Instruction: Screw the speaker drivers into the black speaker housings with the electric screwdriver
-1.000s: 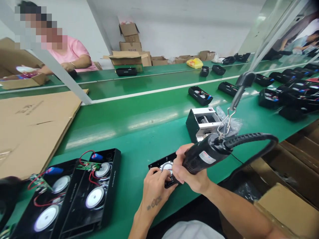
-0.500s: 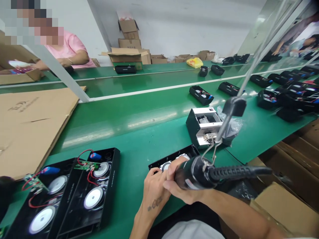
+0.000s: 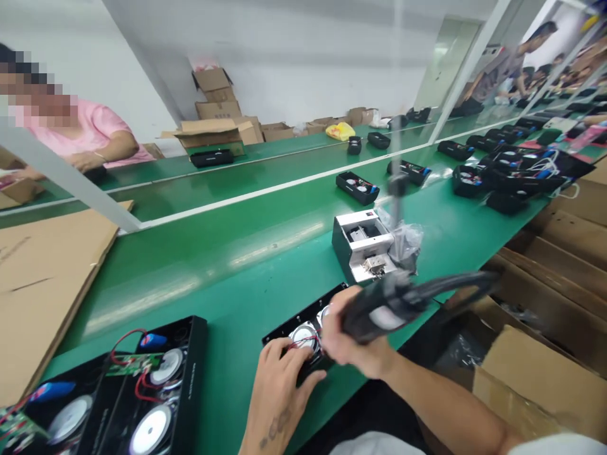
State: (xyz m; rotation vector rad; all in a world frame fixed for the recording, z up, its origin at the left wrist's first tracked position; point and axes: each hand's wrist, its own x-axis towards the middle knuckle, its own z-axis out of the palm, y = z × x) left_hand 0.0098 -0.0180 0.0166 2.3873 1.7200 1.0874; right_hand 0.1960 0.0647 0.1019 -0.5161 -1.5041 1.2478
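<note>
My right hand (image 3: 348, 332) is wrapped round a black electric screwdriver (image 3: 379, 309) with a cable at its rear, tilted over a speaker box. The screwdriver's tip is hidden behind my fingers. The open black speaker box (image 3: 303, 316) lies on the green bench, with round white speaker cones (image 3: 304, 335) and red wires inside. At its left end my left hand (image 3: 282, 385) grips it, fingers over the inside and thumb along the near side. Two more open speaker boxes (image 3: 199, 366) lie to the left, with circuit boards (image 3: 133, 364), blue cylinders (image 3: 154, 341) and red wires.
A silver and black machine (image 3: 363, 243) stands beyond the speaker box, with a clear plastic bag (image 3: 408, 243) beside it. Flat cardboard (image 3: 52, 272) covers the left bench. Several black boxes (image 3: 512, 164) sit at far right. Cardboard boxes (image 3: 535, 379) stand below right. A pink-shirted person (image 3: 102, 129) sits opposite.
My left hand has come away from the screwdriver and now lies on the speaker box's left end. My right hand still holds the screwdriver. The view has swung to the right.
</note>
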